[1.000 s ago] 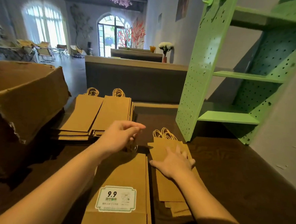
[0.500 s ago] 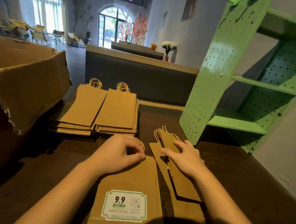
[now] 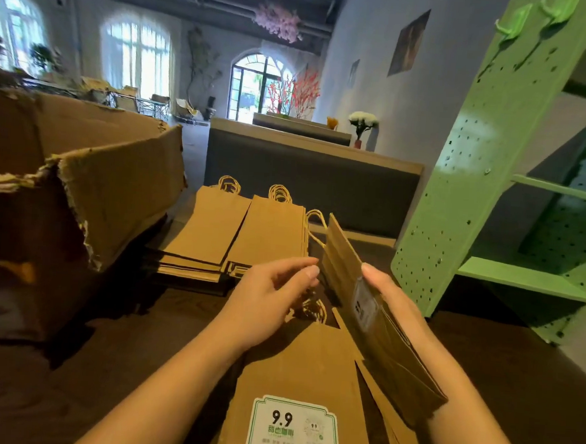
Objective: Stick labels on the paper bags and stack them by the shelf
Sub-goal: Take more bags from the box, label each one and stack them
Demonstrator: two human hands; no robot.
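Observation:
A flat brown paper bag (image 3: 296,369) lies on the dark table in front of me, with a white and green "9.9" label (image 3: 293,429) stuck on its near end. My right hand (image 3: 388,296) holds another labelled paper bag (image 3: 375,319) tilted up on its edge, above a few flat bags (image 3: 399,430) underneath. My left hand (image 3: 273,296) hovers over the handles of the flat bag, fingertips close to the raised bag's edge; whether they touch it is unclear. Two stacks of bags (image 3: 235,239) sit further back. The green pegboard shelf (image 3: 457,204) stands to the right.
A large torn cardboard box (image 3: 80,202) takes up the left side of the table. A grey counter (image 3: 308,178) runs behind the table. The white wall (image 3: 582,346) closes the right side, behind the shelf.
My right hand has lifted a bag from the right pile and tipped it up on edge. My left hand has risen off the flat labelled bag toward the raised one.

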